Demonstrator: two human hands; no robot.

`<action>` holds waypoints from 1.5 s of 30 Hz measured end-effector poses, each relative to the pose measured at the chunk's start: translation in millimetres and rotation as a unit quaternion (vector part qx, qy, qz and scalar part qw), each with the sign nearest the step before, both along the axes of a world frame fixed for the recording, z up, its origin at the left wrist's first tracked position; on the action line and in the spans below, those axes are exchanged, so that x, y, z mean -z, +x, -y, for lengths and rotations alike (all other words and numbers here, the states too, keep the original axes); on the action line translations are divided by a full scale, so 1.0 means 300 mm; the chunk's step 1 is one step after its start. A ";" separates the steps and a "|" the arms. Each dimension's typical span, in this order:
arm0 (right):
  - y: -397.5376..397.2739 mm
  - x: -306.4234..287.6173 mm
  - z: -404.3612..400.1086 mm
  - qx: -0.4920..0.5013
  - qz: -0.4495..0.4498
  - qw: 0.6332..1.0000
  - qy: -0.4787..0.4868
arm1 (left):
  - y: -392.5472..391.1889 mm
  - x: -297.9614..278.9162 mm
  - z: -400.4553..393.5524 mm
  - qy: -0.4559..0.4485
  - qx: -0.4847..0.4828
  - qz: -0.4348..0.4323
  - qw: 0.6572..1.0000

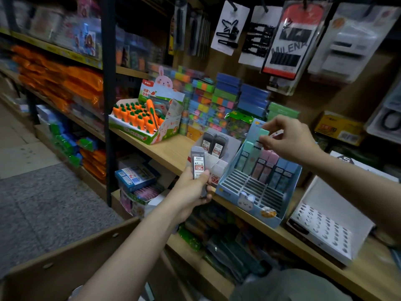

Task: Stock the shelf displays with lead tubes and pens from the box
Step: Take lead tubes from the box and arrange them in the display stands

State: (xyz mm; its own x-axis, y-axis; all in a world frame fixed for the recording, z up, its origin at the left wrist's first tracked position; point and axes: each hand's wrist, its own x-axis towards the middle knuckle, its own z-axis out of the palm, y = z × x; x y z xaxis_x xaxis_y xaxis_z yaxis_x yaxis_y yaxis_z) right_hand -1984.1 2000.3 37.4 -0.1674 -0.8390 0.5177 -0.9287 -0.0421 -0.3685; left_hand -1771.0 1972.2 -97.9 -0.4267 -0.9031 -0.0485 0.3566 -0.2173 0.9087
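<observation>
Left hand (191, 190) grips spare lead tubes (198, 165) at the shelf (171, 152) edge while right-hand fingers (265, 142) pinch a pastel tube (263, 134) into the blue display (258, 192).

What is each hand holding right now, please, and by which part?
Left hand: grey lead tubes, gripped at their lower end. Right hand: a green tube, pinched at its top.

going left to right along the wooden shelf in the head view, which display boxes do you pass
green-and-white carrot eraser display box → white cardboard box of dark grey lead tubes → light blue slotted box of pastel tubes → white display tray with round holes
</observation>
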 end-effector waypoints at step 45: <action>0.176 0.182 0.013 -0.160 0.136 0.972 0.104 | 0.010 -0.007 -0.020 -0.027 0.038 -0.007 0.999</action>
State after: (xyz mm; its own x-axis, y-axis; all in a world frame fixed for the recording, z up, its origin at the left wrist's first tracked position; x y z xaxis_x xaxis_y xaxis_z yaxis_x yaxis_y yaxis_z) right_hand -1931.4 1996.3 -17.4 0.0116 -0.9526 0.3039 -0.7474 -0.2101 -0.6303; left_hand -1767.9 1978.3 -95.7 -0.4944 -0.8692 0.0055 0.3528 -0.1949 0.9152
